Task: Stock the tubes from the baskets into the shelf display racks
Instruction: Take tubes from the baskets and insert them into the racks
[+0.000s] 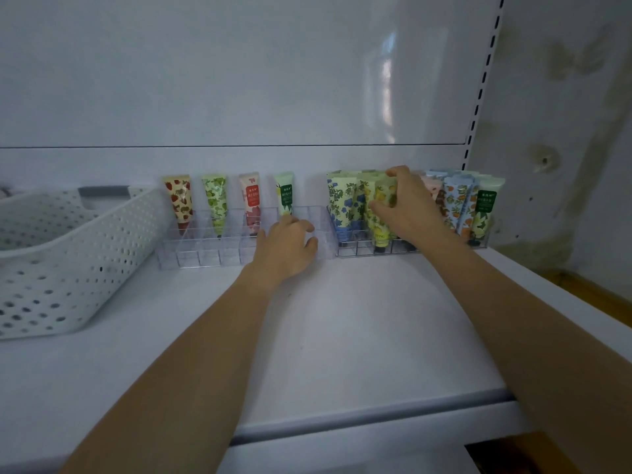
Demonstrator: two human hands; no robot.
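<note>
1. The right hand (407, 203) covered much of the lemon tube (380, 217). Its crimped top lay behind the fingers, and only the printed body and dark cap showed.
2. The tubes behind that hand, in the middle of the right rack (359, 248), were mostly hidden. Their number could not be made out.
3. The white basket (68, 254), at 9 o'clock from the left rack (205, 249), was cut off by the frame's left edge. Its inside could not be seen.
4. Both racks were clear plastic, so their dividers were faint and hard to trace.
5. The lemon tube stood near upright in the front row of the right rack. Its long axis ran 12 to 6, with the cap at 6 and the crimp at 12, tipped slightly back.
6. The right hand grasped this tube, thumb on its left side and fingers curled over its top.
7. The left hand (287, 244) held the right end of the left rack, fingers curled over the dividers and thumb at the front wall.
8. Four tubes stood cap-down in the left rack's back row: strawberry tube (179, 200), green-fruit tube (216, 200), pink tube (251, 200) and pale green tube (284, 195).
9. At 9 o'clock from the lemon tube stood a blue-flower tube (342, 206). At 3 o'clock, past the hand, stood an orange-print tube (456, 206).
10. Both racks sat on the white shelf (342, 319), against its back panel.
</note>
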